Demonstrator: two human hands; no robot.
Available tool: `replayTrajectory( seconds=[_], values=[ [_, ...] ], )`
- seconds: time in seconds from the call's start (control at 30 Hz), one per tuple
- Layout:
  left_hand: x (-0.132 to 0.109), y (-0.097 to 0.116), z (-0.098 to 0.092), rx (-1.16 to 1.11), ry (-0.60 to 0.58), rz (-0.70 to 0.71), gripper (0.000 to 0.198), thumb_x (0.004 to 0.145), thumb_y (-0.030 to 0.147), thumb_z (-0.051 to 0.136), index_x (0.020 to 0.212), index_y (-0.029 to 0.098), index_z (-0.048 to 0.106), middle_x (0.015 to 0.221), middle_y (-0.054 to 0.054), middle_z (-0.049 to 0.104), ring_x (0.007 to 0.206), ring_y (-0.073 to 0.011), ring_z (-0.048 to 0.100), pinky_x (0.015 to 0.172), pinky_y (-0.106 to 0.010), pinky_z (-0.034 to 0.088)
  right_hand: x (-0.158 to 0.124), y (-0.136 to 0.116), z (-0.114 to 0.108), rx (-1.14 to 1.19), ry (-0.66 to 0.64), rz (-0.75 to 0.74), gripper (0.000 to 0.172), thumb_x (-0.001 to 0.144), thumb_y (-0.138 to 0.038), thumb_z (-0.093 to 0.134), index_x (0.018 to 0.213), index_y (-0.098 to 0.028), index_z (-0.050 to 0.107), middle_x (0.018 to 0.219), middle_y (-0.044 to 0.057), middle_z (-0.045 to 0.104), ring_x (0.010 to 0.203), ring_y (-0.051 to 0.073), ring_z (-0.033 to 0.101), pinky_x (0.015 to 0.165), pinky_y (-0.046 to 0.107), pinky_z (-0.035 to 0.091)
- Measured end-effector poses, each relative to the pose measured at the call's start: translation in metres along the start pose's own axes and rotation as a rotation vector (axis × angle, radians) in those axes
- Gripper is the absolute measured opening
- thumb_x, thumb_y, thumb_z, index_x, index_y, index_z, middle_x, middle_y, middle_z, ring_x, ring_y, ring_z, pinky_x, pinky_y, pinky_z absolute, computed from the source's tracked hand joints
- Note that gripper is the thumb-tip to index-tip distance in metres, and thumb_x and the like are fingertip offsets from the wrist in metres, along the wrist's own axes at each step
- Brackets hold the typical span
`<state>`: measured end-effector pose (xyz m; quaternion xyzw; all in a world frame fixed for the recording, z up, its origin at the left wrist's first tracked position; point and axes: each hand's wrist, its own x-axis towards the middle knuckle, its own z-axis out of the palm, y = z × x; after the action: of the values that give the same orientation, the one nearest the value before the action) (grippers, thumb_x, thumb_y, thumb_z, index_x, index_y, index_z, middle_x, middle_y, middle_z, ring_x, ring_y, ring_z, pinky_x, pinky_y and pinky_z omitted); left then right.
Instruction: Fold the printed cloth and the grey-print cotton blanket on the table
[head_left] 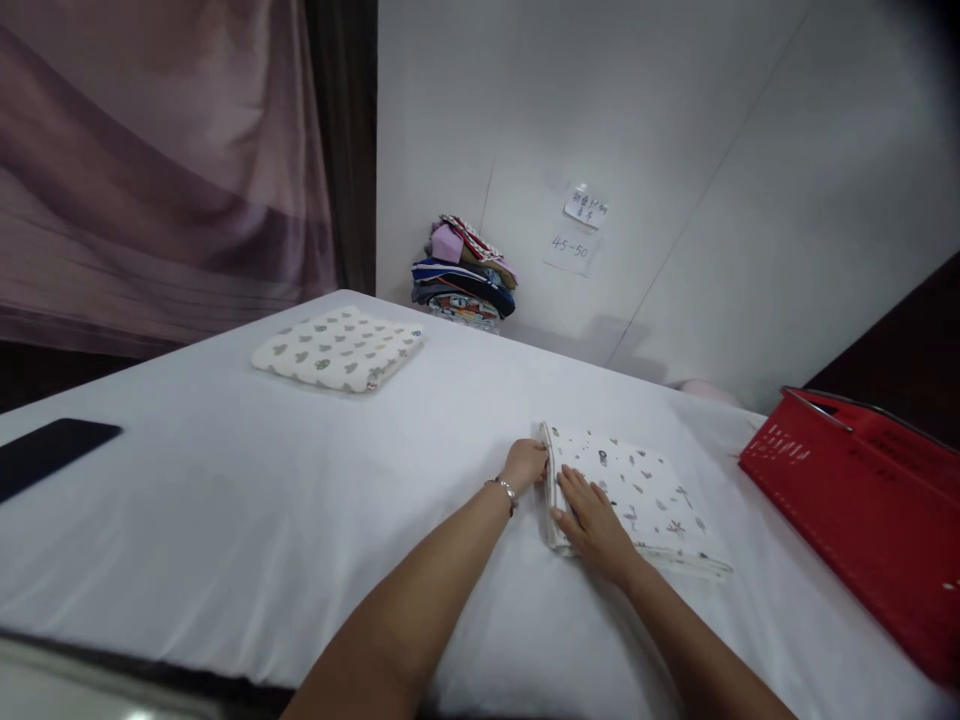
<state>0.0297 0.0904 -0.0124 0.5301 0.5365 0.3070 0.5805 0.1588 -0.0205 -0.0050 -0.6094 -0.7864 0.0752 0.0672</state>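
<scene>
A folded white cloth with small scattered prints lies on the right half of the white-covered table. My left hand, with a bracelet at the wrist, is closed on the cloth's left edge; its fingertips are partly hidden there. My right hand lies flat on top of the cloth near that same edge, fingers stretched out. Farther back on the left is a second folded cloth, white with grey and green prints, apart from both hands.
A red plastic basket stands at the right. Along the left edge lies a dark flat phone-like object. Several folded fabrics form a stack by the back wall, left of paper notes. A pinkish curtain hangs at the left.
</scene>
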Motion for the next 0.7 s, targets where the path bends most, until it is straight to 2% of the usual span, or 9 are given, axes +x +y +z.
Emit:
replayTrajectory(
  seconds=[0.17, 0.3, 0.4, 0.53, 0.7],
  values=[
    [0.001, -0.006, -0.002, -0.108, -0.023, 0.016, 0.013, 0.078, 0.017, 0.052, 0.082, 0.012, 0.063, 0.057, 0.001, 0.059, 0.047, -0.0083, 0.054, 0.043, -0.017, 0.039, -0.006, -0.006, -0.006, -0.018, 0.003, -0.058, 0.061, 0.091, -0.050, 0.033, 0.144, -0.021, 0.025, 0.149, 0.007, 0.023, 0.138, 0.021, 0.018, 0.111, 0.046, 0.016],
    [0.002, -0.009, -0.005, -0.163, -0.042, -0.004, 0.016, 0.078, 0.017, 0.054, 0.093, 0.013, 0.059, 0.062, 0.001, 0.061, 0.047, -0.0080, 0.056, 0.044, -0.017, 0.042, -0.006, -0.025, -0.007, -0.086, 0.031, 0.002, 0.068, 0.086, -0.053, 0.042, 0.144, -0.019, 0.027, 0.146, 0.011, 0.031, 0.136, 0.025, 0.025, 0.109, 0.047, 0.021],
    [0.003, -0.010, -0.005, -0.178, -0.042, -0.021, 0.014, 0.077, 0.015, 0.056, 0.091, 0.013, 0.058, 0.062, 0.001, 0.061, 0.048, -0.0080, 0.056, 0.046, -0.017, 0.044, -0.005, -0.036, 0.004, -0.144, 0.072, 0.055, 0.069, 0.083, -0.043, 0.049, 0.143, -0.016, 0.029, 0.145, 0.015, 0.032, 0.134, 0.028, 0.027, 0.106, 0.048, 0.026],
    [0.005, -0.009, -0.004, -0.172, -0.059, -0.047, 0.013, 0.081, 0.015, 0.053, 0.092, 0.012, 0.058, 0.059, 0.000, 0.061, 0.050, -0.0083, 0.058, 0.048, -0.016, 0.045, -0.007, -0.039, 0.020, -0.188, 0.143, 0.066, 0.061, 0.081, -0.026, 0.048, 0.139, -0.012, 0.037, 0.145, 0.018, 0.032, 0.135, 0.030, 0.026, 0.105, 0.048, 0.027],
    [0.006, -0.009, -0.004, -0.116, -0.063, -0.055, 0.019, 0.081, 0.013, 0.051, 0.099, 0.011, 0.059, 0.059, 0.001, 0.061, 0.049, -0.0082, 0.058, 0.048, -0.016, 0.045, -0.007, -0.036, 0.019, -0.082, 0.202, 0.084, 0.054, 0.081, -0.018, 0.040, 0.134, -0.011, 0.043, 0.141, 0.015, 0.039, 0.132, 0.026, 0.033, 0.107, 0.044, 0.029]
  ],
)
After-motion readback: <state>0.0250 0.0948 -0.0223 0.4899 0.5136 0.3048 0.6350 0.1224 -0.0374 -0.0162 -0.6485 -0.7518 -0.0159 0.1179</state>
